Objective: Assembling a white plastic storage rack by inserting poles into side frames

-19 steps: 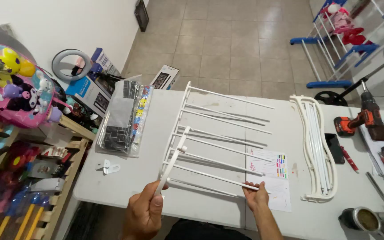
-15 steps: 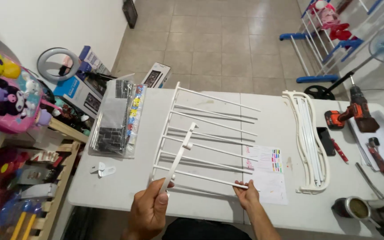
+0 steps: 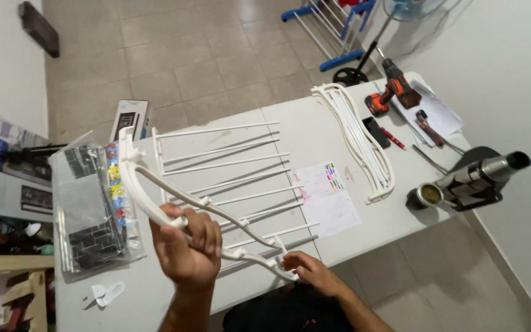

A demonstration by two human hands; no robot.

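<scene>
Hands have lifted the white curved bar (image 3: 155, 206) off the worktop (image 3: 314, 132): left hand (image 3: 185, 246) fisted round its middle, right hand (image 3: 305, 270) pinching its near end, above the rod rack (image 3: 228, 166).

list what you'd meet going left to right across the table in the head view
clear plastic bag of parts → left hand gripping the curved white frame piece → right hand → colour-printed instruction sheet → stack of white curved frames → orange and black drill
</scene>
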